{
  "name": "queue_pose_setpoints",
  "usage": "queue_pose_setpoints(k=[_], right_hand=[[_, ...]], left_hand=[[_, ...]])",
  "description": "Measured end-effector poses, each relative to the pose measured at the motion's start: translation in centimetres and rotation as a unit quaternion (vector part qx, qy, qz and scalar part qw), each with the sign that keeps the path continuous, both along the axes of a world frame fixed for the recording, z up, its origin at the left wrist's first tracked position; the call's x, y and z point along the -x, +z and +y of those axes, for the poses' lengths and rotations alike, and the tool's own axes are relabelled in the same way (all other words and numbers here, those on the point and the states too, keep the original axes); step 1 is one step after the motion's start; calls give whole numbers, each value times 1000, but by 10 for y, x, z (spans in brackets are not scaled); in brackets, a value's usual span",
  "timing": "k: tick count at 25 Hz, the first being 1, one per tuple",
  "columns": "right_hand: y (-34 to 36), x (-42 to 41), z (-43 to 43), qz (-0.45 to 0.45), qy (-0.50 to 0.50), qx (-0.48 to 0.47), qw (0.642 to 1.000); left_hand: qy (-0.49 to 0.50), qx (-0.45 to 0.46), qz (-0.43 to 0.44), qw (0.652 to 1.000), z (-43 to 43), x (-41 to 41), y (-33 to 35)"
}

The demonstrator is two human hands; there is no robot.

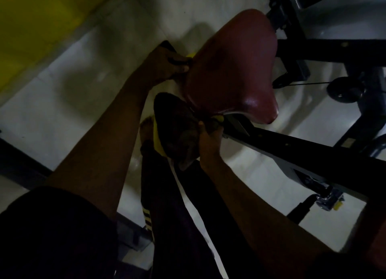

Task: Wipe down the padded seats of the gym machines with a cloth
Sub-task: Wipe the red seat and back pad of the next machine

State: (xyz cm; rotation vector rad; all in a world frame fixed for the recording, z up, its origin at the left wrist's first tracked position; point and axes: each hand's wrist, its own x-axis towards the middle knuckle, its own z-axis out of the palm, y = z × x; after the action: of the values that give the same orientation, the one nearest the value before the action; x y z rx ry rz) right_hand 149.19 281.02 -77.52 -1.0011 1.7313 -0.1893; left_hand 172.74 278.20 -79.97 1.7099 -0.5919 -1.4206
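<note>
A dark red padded seat sits on a black machine frame in the middle of the view. My left hand grips the seat's left edge, fingers curled round the rim, with a bit of yellow showing beside them. My right hand holds a dark cloth bunched against the underside of the seat's near edge. The cloth hangs down to the left of the hand. The scene is dim, so the fingers under the seat are hard to make out.
Black frame bars run from under the seat to the right. A small wheel and more frame parts stand at the right. Pale floor lies to the left, a yellow wall at upper left. My legs and a bare foot are below.
</note>
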Motion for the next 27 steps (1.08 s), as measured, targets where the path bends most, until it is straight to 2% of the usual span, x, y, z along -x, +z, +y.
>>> queue_pose_setpoints(k=[3, 6, 9, 11, 13, 15, 18, 19, 21, 23, 25, 27], right_hand=[[19, 1, 13, 51, 174, 62, 981], [29, -10, 20, 78, 387, 169, 903], [40, -14, -19, 104, 415, 208, 880], [50, -9, -43, 137, 462, 243, 842], [58, -8, -58, 166, 521, 297, 783], [64, -13, -74, 175, 539, 355, 744], [61, -34, -100, 170, 550, 417, 704], [54, -42, -102, 174, 582, 427, 670], [42, -53, -94, 177, 671, 431, 577], [33, -61, -96, 177, 737, 386, 526], [33, -69, -106, 174, 759, 355, 517], [37, -78, -116, 142, 756, 348, 536]], left_hand=[[3, -4, -15, 1000, 2, -3, -4], [14, -2, -20, 1000, 3, 3, 1], [73, -4, -15, 997, 12, 20, -4], [183, -20, 72, 980, 25, 37, -8], [276, -45, 190, 941, 41, 54, -10], [293, -53, 258, 919, 59, 69, -14], [278, -54, 293, 913, 73, 81, -22], [287, -57, 306, 906, 73, 83, -24], [313, -64, 326, 890, 72, 86, -27], [324, -61, 334, 883, 72, 87, -24], [317, -66, 325, 889, 71, 87, -22], [301, -78, 294, 904, 67, 82, -16]])
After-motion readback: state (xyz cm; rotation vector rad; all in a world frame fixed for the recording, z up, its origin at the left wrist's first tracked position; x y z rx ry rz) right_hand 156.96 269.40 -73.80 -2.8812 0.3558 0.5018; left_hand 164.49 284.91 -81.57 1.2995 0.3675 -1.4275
